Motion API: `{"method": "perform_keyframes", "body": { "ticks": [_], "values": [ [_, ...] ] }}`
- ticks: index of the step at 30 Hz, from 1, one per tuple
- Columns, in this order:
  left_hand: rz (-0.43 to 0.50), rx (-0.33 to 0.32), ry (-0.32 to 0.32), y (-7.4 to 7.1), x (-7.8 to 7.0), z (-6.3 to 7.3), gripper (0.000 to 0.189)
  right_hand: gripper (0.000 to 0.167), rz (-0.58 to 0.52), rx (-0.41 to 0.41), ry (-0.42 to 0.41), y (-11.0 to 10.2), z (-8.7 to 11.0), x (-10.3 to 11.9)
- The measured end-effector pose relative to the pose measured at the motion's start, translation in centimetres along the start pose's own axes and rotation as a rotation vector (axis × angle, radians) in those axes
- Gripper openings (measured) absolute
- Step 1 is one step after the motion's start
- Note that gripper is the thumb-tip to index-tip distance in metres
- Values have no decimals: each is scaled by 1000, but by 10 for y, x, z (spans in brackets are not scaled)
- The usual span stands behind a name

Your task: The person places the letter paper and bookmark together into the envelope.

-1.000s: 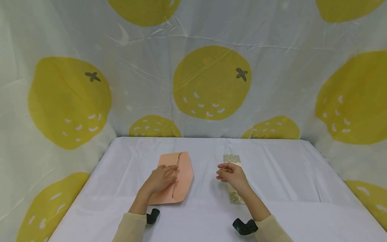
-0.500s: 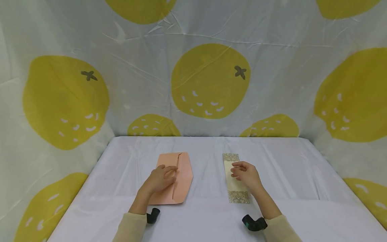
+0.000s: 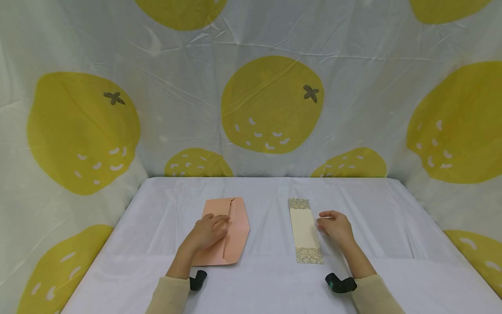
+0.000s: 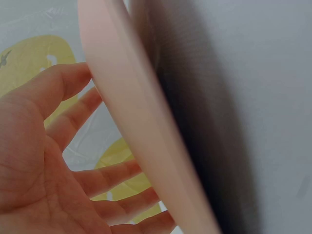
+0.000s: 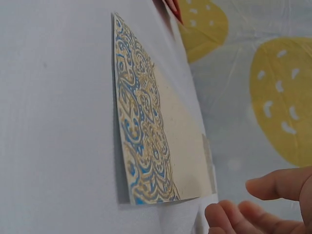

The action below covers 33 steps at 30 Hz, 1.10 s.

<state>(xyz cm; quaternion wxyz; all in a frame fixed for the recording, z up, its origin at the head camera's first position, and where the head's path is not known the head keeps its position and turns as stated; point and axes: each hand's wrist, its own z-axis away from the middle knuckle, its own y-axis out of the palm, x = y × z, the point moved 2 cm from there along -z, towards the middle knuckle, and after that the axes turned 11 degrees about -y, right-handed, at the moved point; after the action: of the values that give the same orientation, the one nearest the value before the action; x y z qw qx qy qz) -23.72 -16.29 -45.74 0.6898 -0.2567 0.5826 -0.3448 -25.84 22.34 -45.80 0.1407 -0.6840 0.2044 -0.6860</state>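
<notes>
A pink paper envelope [image 3: 238,231] lies flap side up at the left of the white table. My left hand [image 3: 205,233] is over its left half. Up close in the left wrist view, the spread fingertips of that hand [image 4: 53,170] touch the envelope's surface [image 4: 129,105], and the palm stays off it. Right of the envelope lies a long cream card [image 3: 304,229], its two ends patterned in gold and blue [image 5: 139,126]. Just beyond the card's right edge, my right hand [image 3: 337,227] hovers with loosely bent fingers and nothing in them.
White cloth covers the table [image 3: 270,283]. A curtain [image 3: 176,109] printed with big yellow fruit surrounds it at the back and both sides. Black devices [image 3: 340,283] sit at both wrists, beside the cream sleeves [image 3: 376,296].
My right hand has moved right, off the card and past its right edge, so the whole card now shows. The left hand has stayed on the envelope.
</notes>
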Motion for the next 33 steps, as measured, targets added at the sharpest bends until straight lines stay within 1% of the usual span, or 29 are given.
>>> {"method": "perform_keyframes", "body": {
  "ticks": [7, 10, 17, 21, 27, 33],
  "values": [
    [7, -9, 16, -1, 0, -1, 41, 37, 24, 13, 29, 2, -8, -8],
    [4, -13, 24, 0, 1, -1, 42, 37, 30, 21, 38, 3, -11, -9],
    [5, -14, 22, 1, 1, -2, 46, 36, 67, 30, 31, 7, -15, -10],
    [2, -17, 25, 2, 1, -2, 46, 35, 94, 27, 44, 9, -16, -9],
    [-4, -22, 28, 3, 1, -2, 46, 35, 138, 25, 24, 11, -17, -7],
    [-6, -23, 25, 2, 1, -2, 46, 35, 142, 9, 9, 14, -17, -7]
  ]
}}
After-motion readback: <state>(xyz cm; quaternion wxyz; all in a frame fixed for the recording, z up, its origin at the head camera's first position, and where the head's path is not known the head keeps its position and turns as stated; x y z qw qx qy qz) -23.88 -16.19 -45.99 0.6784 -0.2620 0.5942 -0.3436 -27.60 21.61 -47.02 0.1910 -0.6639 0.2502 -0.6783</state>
